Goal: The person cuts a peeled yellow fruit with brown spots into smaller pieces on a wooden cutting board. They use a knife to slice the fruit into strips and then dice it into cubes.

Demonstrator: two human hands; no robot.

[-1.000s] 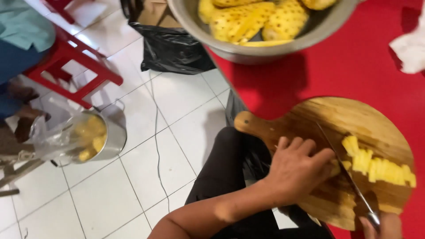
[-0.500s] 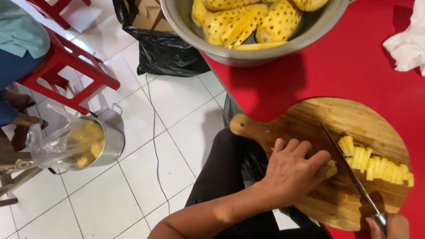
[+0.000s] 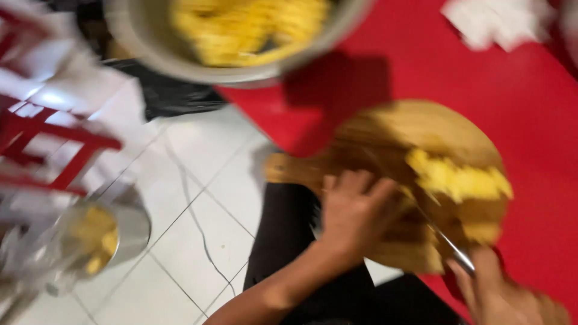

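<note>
The whole view is smeared by motion, so fine detail is lost. At the far left a red stool (image 3: 48, 150) stands on a floor of white tiles (image 3: 198, 222) with dark grout lines, and below it, at the lower left, sits a metal pot (image 3: 99, 241) holding yellow pieces. A black bag (image 3: 174, 99) lies on the floor behind, under the rim of a big metal bowl (image 3: 235, 75) that rests at the edge of the red tabletop (image 3: 530, 120) and is filled with yellow peeled fruit. The tabletop fills the right half of the view; its near edge runs diagonally from the bowl down toward the person's lap, which is clothed in black.

On the tabletop, overhanging that edge, lies a round wooden cutting board (image 3: 397, 144) with a short handle pointing left. The left hand (image 3: 355, 210) lies flat on the board's near left part, fingers together and curled slightly, pressing down beside the cut fruit. A row of yellow pineapple pieces (image 3: 457, 177) lies on the right half of the board. The knife (image 3: 448, 244) slants across the board's lower right, its blade just beside the pieces. The right hand (image 3: 500, 295), at the bottom right corner, is closed around the knife's handle. A crumpled white cloth (image 3: 494, 21) lies at the upper right of the tabletop, well apart from the board.
</note>
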